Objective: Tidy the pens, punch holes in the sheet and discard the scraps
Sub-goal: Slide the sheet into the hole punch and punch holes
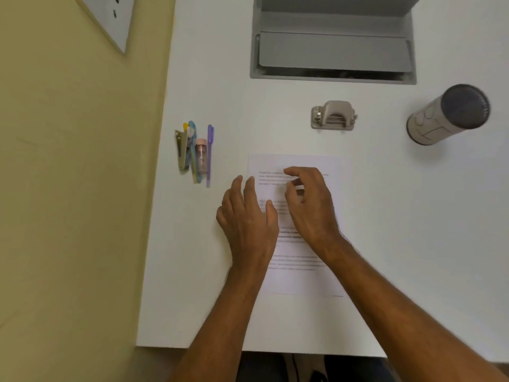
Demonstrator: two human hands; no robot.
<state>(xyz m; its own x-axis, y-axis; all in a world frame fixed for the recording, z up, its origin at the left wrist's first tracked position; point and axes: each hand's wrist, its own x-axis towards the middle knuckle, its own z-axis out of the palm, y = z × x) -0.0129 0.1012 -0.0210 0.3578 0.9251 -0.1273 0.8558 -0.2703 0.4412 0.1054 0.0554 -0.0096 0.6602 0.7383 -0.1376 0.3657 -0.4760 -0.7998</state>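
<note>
One printed sheet [303,277] lies mid-table [385,244] under both hands: left hand [248,221] flat w/ fingers spread, right hand [311,205] loosely curled, gripping nothing. Approx 3 pens [209,155] + 1 stapler [181,150] grouped at left; 1 hole punch [333,115] behind sheet, 1 grey cylinder [447,115] far right.

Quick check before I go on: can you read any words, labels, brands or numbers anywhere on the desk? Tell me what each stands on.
Nothing can be quoted.
Printed sheet: several blocks of text lines, too blurred to read.
Stapler: no legible marking.
Pens: no legible marking.
Hole punch: no brand visible.
Grey cylinder: line pattern only, no text.
</note>
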